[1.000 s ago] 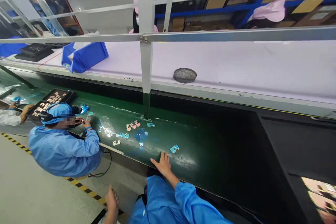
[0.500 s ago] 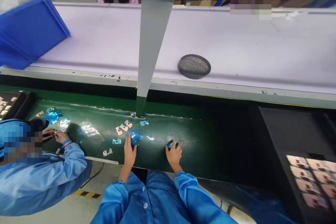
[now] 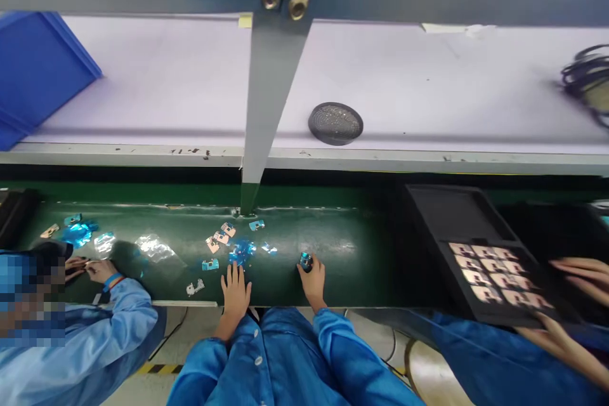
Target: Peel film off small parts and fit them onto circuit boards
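My left hand (image 3: 235, 292) lies flat with fingers spread on the green conveyor belt (image 3: 352, 247), just below a crumpled blue film scrap (image 3: 242, 251). My right hand (image 3: 313, 279) is curled on the belt, its fingertips closed on a small blue-covered part (image 3: 306, 261). Several small pink and blue parts (image 3: 219, 236) lie scattered on the belt to the upper left of my left hand. A pale part (image 3: 195, 288) sits near the belt's front edge.
A grey post (image 3: 259, 108) stands behind the belt. On the white shelf (image 3: 428, 89) lie a round mesh disc (image 3: 335, 123) and a blue bin (image 3: 33, 76). A co-worker's hands (image 3: 88, 266) work at left. Another person's hands hold a black tray (image 3: 480, 254) of pink parts at right.
The view tilted down and shifted right. My left hand slid back from the blue film to lie flat. My right hand stays curled on the small part. The black tray and the hands on it came into view at right.
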`<action>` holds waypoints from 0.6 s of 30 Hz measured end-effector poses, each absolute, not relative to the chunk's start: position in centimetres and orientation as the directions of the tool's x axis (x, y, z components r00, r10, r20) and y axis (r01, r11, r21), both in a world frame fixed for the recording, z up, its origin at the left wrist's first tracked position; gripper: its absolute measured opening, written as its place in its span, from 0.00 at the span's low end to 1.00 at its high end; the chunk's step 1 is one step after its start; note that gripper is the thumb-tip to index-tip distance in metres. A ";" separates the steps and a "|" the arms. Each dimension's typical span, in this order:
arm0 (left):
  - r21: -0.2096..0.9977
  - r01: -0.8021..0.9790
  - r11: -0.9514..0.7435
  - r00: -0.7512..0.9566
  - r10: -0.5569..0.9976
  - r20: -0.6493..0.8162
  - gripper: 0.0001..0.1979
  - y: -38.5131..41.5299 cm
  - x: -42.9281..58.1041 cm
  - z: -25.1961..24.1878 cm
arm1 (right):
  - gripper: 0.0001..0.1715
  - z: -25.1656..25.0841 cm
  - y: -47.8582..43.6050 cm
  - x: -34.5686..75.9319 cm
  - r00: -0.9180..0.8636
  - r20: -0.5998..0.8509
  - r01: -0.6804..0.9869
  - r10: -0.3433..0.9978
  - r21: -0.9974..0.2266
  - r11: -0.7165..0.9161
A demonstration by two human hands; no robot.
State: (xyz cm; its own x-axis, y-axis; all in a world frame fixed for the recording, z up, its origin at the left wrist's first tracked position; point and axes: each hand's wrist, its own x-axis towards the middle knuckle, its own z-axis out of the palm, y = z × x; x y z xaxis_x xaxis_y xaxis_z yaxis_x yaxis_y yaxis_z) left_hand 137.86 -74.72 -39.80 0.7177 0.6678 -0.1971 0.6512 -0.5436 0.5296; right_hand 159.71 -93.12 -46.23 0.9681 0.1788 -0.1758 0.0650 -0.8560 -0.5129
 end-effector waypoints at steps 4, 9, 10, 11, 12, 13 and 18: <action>0.583 0.631 -0.513 0.725 0.657 -0.207 0.25 -74.3 137.9 -39.3 | 0.21 -46.4 -93.1 159.3 0.980 -0.182 -0.023 0.081 -0.507 -0.862; 0.728 0.577 -0.370 0.708 0.671 -0.220 0.23 -74.2 136.7 -37.7 | 0.19 -45.6 -92.8 159.6 0.974 -0.212 -0.050 0.081 -0.550 -0.834; 0.757 0.571 -0.318 0.688 0.689 -0.229 0.22 -74.3 136.4 -37.3 | 0.19 -45.1 -92.7 159.6 0.973 -0.210 -0.041 0.097 -0.566 -0.824; 0.785 0.564 -0.257 0.664 0.707 -0.245 0.21 -74.6 136.2 -37.0 | 0.19 -44.5 -92.6 159.5 0.971 -0.206 -0.024 0.120 -0.587 -0.809; 0.811 0.554 -0.187 0.638 0.721 -0.269 0.20 -74.8 136.2 -36.7 | 0.19 -43.8 -92.4 159.4 0.968 -0.198 -0.001 0.152 -0.612 -0.791; 0.836 0.538 -0.110 0.616 0.728 -0.301 0.20 -75.2 136.4 -36.4 | 0.19 -42.9 -92.3 159.1 0.963 -0.186 0.029 0.192 -0.642 -0.766; 0.885 0.369 0.283 0.613 0.642 -0.461 0.25 -77.1 140.4 -34.6 | 0.21 -37.1 -91.2 156.5 0.878 -0.085 0.224 0.471 -0.797 -0.561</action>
